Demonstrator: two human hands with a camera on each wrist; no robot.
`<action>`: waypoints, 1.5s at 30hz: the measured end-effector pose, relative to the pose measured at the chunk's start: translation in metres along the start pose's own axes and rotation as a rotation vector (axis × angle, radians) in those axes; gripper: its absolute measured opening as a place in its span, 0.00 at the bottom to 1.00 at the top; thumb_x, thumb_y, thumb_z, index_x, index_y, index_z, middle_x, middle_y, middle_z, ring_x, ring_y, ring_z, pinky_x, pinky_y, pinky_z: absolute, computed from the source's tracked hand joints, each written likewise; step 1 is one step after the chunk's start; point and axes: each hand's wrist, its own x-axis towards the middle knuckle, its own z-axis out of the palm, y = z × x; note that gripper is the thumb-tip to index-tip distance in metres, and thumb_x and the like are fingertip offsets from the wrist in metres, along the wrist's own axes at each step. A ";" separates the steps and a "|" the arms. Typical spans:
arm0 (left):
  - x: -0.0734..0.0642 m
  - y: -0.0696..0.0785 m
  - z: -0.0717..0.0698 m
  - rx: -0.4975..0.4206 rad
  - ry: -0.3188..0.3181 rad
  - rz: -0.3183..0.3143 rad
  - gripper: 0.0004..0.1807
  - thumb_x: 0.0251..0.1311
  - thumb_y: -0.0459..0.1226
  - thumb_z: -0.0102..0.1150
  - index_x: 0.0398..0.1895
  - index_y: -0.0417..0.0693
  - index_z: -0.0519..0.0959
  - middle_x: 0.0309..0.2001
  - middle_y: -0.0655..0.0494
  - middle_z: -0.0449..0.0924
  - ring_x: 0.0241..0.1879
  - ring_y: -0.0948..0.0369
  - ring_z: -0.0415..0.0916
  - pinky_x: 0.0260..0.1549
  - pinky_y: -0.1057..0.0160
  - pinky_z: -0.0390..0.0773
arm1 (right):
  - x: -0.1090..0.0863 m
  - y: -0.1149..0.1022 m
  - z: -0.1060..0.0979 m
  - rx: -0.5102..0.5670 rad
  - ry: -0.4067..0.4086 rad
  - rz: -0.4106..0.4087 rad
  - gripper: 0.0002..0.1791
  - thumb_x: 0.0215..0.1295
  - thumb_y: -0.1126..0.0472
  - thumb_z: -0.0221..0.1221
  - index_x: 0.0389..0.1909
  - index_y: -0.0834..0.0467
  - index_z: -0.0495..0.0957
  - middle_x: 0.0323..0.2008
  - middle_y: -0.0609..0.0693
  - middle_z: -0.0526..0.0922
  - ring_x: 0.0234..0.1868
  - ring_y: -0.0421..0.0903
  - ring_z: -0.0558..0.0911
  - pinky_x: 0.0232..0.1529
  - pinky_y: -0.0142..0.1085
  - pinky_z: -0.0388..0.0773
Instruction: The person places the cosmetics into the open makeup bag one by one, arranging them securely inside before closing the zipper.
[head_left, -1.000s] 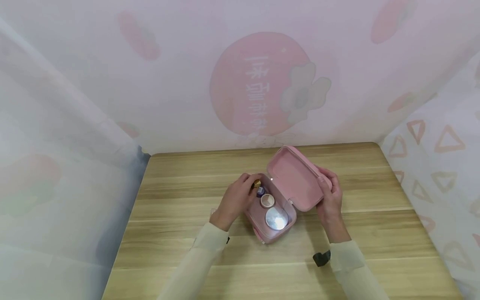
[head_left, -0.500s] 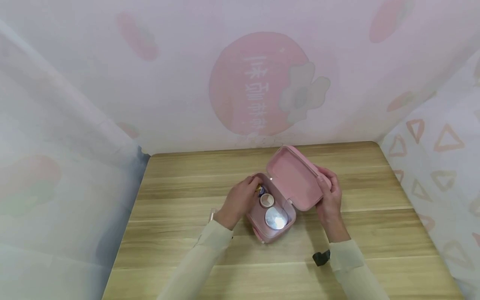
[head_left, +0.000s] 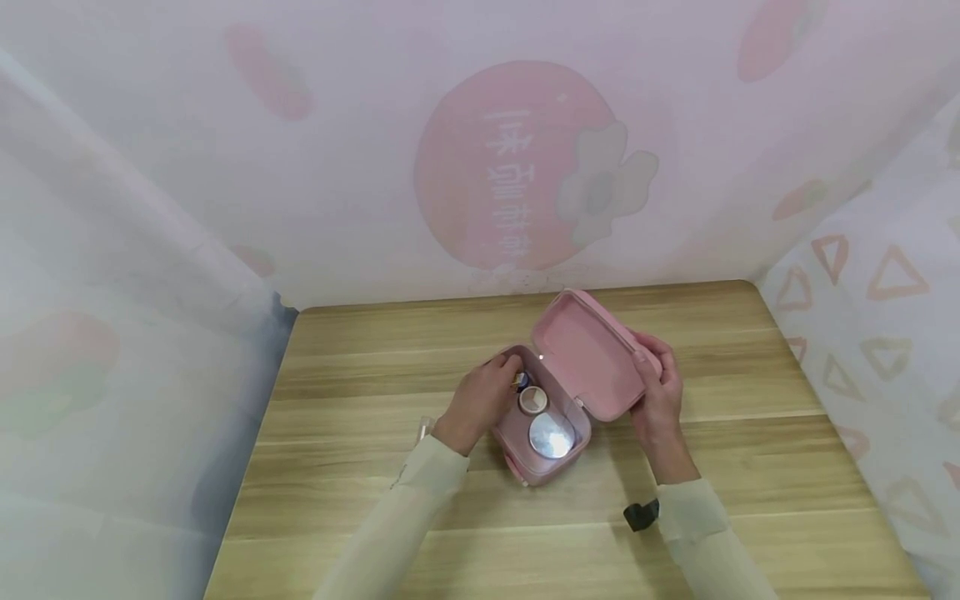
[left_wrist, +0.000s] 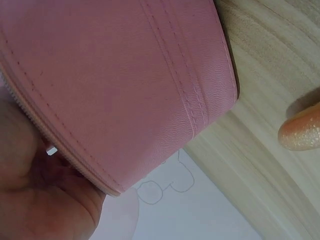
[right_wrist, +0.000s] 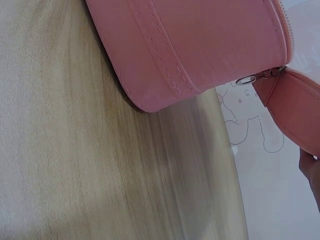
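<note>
A pink zip-up makeup case (head_left: 510,442) lies unzipped on the wooden table. My left hand (head_left: 483,400) reaches into its far left end, fingers bent down inside around a small gold-coloured item (head_left: 516,382), mostly hidden. Beside those fingers sits a small dark blue jar (head_left: 522,381). A round palette with sections of different shades (head_left: 533,400) and a shiny round silver disc (head_left: 552,436) lie nearer the front. My right hand (head_left: 660,392) grips the raised lid (head_left: 596,358), thumb on its inner face. In the left wrist view, my palm (left_wrist: 45,195) is against the zipped rim.
A small black object (head_left: 641,516) shows under my right wrist. Behind the table (head_left: 360,375) hangs a pale curtain (head_left: 337,208) with strawberry prints, and curtain sides stand left and right. A metal zip pull (right_wrist: 246,80) dangles from the case.
My left hand has lowered the gold-coloured item from above the rim into the case, its fingers now deeper inside. The right hand holds the lid as before.
</note>
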 end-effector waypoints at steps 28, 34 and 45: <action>0.004 0.000 0.000 0.031 -0.055 -0.010 0.15 0.72 0.32 0.66 0.58 0.46 0.80 0.53 0.47 0.86 0.49 0.49 0.88 0.49 0.49 0.89 | -0.001 -0.001 0.001 -0.005 -0.005 -0.007 0.14 0.82 0.67 0.55 0.62 0.53 0.77 0.63 0.48 0.83 0.59 0.45 0.83 0.54 0.33 0.86; -0.001 -0.003 -0.010 -0.084 -0.043 -0.008 0.18 0.71 0.32 0.69 0.62 0.45 0.81 0.59 0.46 0.85 0.54 0.50 0.87 0.55 0.50 0.88 | -0.002 -0.001 0.001 -0.002 0.003 0.002 0.14 0.82 0.67 0.56 0.63 0.54 0.77 0.63 0.48 0.83 0.59 0.45 0.83 0.54 0.32 0.86; -0.017 -0.021 -0.033 -0.263 0.082 0.097 0.18 0.73 0.29 0.67 0.63 0.47 0.82 0.55 0.51 0.86 0.53 0.53 0.87 0.55 0.50 0.87 | 0.000 0.000 -0.001 -0.006 0.013 0.006 0.15 0.83 0.67 0.55 0.64 0.55 0.76 0.64 0.49 0.83 0.58 0.45 0.84 0.52 0.33 0.87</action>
